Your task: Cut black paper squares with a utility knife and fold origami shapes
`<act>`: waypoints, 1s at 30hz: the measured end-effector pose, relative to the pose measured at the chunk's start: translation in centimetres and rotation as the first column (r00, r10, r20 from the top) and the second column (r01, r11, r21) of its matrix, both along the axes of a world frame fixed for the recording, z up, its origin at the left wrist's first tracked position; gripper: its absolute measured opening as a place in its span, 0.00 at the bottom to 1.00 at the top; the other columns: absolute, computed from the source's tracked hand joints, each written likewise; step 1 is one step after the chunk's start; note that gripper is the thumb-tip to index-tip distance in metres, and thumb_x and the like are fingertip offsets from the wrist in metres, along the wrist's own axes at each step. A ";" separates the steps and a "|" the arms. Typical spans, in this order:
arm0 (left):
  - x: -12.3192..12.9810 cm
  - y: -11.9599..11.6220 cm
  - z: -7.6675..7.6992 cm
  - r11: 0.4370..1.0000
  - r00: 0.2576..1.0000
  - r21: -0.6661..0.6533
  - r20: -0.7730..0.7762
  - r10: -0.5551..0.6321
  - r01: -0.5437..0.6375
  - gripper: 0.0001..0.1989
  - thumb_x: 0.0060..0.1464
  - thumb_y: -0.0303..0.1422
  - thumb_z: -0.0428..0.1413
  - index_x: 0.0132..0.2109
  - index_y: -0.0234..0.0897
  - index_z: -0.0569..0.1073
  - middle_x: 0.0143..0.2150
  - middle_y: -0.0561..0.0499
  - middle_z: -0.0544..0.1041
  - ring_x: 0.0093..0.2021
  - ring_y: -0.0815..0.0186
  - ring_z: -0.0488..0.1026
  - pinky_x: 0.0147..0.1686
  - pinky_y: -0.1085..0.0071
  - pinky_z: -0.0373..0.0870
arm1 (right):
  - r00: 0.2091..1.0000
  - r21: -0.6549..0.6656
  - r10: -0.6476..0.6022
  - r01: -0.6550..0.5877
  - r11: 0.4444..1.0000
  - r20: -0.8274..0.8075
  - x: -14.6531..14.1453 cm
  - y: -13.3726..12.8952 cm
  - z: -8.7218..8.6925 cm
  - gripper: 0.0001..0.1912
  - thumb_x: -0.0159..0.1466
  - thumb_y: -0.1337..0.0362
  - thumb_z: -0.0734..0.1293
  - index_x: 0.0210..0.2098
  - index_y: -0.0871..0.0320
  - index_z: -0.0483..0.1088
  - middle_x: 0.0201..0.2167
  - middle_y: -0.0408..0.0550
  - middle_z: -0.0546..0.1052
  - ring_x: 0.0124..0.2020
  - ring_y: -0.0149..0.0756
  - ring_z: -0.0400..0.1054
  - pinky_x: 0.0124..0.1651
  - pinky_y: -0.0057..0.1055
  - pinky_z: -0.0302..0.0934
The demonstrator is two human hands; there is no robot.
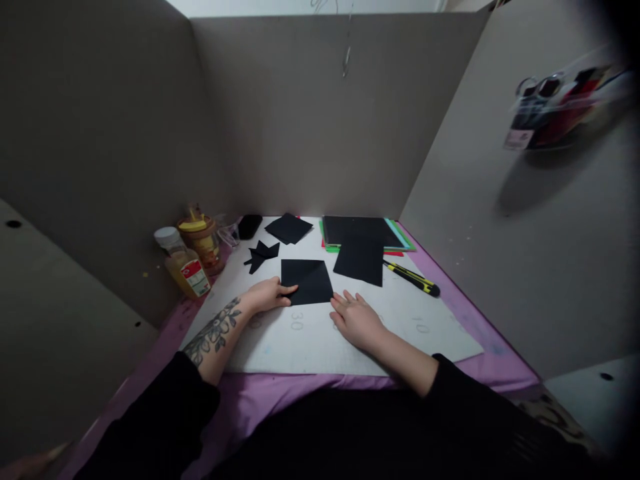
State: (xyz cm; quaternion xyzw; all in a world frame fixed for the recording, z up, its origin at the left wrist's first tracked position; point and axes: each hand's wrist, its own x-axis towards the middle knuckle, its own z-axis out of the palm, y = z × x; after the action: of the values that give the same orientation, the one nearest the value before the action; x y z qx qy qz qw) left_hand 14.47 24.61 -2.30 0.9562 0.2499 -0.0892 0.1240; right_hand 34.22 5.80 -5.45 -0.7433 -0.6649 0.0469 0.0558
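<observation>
A black square sheet [307,280] lies flat on the white board [310,353] in front of me. At its lower left corner rests my left hand [271,295], thumb and fingers apart, with fingertips on the paper. My right hand [356,320] lies palm down with spread fingers, its fingertips touching the sheet's lower right corner. Another black sheet [361,261] sits just to the right, overlapping a stack of coloured sheets [357,231]. Folded black paper with pointed ends [262,256] is at the left, below more black squares [289,229].
A yellow and black cutter [413,279] lies at the right. On the left stand a white-capped bottle [186,268] and a brown jar [203,243], near a dark phone-like object [250,227]. Grey panels [325,113] enclose the table; a pouch [555,110] hangs on the right one.
</observation>
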 end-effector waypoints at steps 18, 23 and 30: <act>-0.6 -0.4 0.9 0.984 0.985 0.077 -0.055 0.163 -0.159 0.33 0.52 0.45 0.53 0.63 0.37 0.61 0.43 0.38 0.75 0.38 0.54 0.73 0.36 0.65 0.63 | 0.978 -0.013 0.086 -0.090 0.996 -0.188 -4.6 7.2 -1.0 0.45 0.62 0.40 0.50 0.66 0.68 0.41 0.68 0.60 0.40 0.68 0.49 0.30 0.65 0.46 0.32; 2.3 -2.7 1.6 0.970 0.993 0.217 -0.011 0.117 -0.112 0.21 0.46 0.42 0.59 0.45 0.34 0.77 0.52 0.34 0.71 0.55 0.42 0.62 0.49 0.56 0.60 | 0.987 -0.044 -0.113 0.108 0.993 -0.113 -0.4 6.1 -1.3 0.34 0.66 0.53 0.48 0.66 0.66 0.42 0.68 0.54 0.42 0.68 0.47 0.34 0.64 0.48 0.33; 6.8 -4.2 -2.4 0.994 0.987 -0.017 0.119 -0.108 0.111 0.34 0.59 0.49 0.39 0.67 0.34 0.47 0.69 0.41 0.46 0.68 0.56 0.42 0.62 0.55 0.43 | 0.994 -0.033 -0.100 0.099 0.995 -0.041 0.3 6.0 -2.1 0.31 0.66 0.60 0.49 0.66 0.66 0.44 0.67 0.53 0.44 0.67 0.46 0.37 0.64 0.47 0.37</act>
State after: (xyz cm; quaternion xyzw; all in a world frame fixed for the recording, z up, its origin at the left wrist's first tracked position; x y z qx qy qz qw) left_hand 21.28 20.39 -4.69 0.9705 0.1880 -0.0421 0.1448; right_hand 34.51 11.76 -7.55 -0.7752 -0.6249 0.0700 0.0607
